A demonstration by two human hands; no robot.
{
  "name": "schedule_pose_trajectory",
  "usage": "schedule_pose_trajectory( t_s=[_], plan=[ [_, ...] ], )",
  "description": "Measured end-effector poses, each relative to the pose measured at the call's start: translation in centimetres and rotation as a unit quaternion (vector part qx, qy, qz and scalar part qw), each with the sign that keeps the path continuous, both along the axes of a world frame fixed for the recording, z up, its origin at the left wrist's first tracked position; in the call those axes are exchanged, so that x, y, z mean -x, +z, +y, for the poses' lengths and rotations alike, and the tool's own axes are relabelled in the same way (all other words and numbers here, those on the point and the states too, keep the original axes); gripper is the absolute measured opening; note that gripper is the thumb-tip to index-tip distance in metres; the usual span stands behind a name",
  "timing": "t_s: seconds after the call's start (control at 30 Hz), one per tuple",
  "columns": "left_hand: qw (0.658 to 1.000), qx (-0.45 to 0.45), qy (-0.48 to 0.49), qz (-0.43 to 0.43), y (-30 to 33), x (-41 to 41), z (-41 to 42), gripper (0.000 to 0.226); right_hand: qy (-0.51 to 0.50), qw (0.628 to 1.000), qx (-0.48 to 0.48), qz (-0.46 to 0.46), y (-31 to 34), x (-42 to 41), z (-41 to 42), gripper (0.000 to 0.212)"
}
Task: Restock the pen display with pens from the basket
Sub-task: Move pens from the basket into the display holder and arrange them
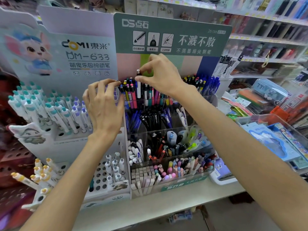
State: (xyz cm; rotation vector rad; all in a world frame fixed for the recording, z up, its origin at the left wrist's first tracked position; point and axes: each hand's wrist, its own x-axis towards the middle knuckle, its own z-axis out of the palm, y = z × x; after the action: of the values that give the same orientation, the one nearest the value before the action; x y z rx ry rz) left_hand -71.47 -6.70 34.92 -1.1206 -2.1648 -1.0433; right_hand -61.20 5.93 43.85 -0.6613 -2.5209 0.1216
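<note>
Two forearms reach up: right hand [158,75] pinches one white pen [138,87] in the "DS" display [171,34]; left hand [104,104], fingers curled, touches neighbouring pens beside the "DOMI DM-633" stand [86,54].

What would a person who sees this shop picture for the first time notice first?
First, the two hands in the middle: the right hand pinches the top of a white pen standing in the top row of the green display, while the left hand touches the pens beside it. Next, the rabbit cartoon display on the left, with its rows of white pens with teal caps.
</note>
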Motion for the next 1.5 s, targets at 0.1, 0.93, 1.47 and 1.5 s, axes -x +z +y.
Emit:
schedule_pose_trajectory(
  t_s=[0.1, 0.93, 1.47, 1.5],
  plan=[
    [1.000, -0.002, -0.005, -0.014, 0.3, 0.1, 0.0, 0.030, 0.007, 1.000, 0.007, -0.020, 0.0, 0.3, 0.4, 0.037],
    [0.999, 0.007, -0.025, -0.025, 1.4, 0.1, -0.2, 0.046, 0.050, 0.994, 0.023, 0.098, -3.3, -2.2, 0.5, 0.041],
    [0.979, 0.082, -0.173, -0.068, 3.1, 1.2, 1.4, 0.065, 0.068, 0.996, -0.035, 0.052, -4.9, -0.8, 1.1, 0.045],
    [0.979, 0.070, -0.176, -0.074, 3.1, 1.5, 0.9, 0.066, 0.079, 0.995, -0.029, 0.051, -4.8, -0.6, 1.1, 0.045]
  ],
)
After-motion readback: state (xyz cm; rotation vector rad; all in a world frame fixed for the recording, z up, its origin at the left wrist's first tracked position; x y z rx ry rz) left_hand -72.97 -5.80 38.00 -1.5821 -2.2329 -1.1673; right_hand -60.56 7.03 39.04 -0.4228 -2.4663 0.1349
